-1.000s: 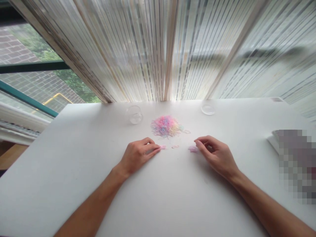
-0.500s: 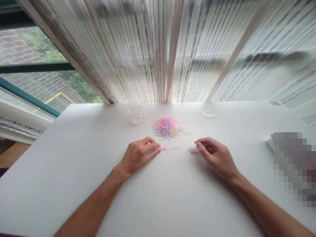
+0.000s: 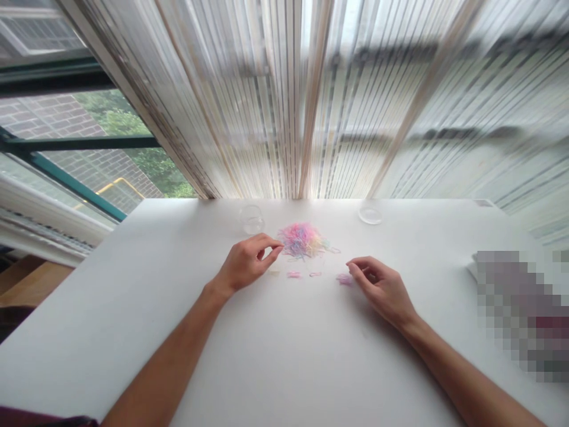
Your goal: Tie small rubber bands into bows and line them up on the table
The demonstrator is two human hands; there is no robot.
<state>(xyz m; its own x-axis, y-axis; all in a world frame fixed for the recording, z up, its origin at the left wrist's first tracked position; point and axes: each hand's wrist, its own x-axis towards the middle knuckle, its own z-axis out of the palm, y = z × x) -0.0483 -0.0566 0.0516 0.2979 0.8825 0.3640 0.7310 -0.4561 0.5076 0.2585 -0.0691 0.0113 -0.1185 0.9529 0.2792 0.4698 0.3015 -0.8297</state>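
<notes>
A heap of small pastel rubber bands (image 3: 302,239) lies on the white table (image 3: 284,356). At the heap's left edge, my left hand (image 3: 249,261) has its thumb and forefinger pinched together. Whatever may be between those tips is too small to make out. My right hand (image 3: 382,284) is also pinched, right beside a small purple bunch of bands (image 3: 344,279); I cannot make out anything in its fingertips. In front of the heap lie a pink bunch (image 3: 294,274), a single pinkish band (image 3: 315,274) and a faint yellowish bunch (image 3: 274,273).
A clear round container (image 3: 252,220) stands behind the heap on the left. Back right lies a clear round lid (image 3: 370,215). A blurred-out object (image 3: 518,308) occupies the table's right side. Striped blinds (image 3: 284,118) hang along the far edge.
My left hand has left the pink bunch and moved up to the heap's edge, uncovering the yellowish bunch. My right hand stays by the purple bunch. The camera view has tilted slightly upward.
</notes>
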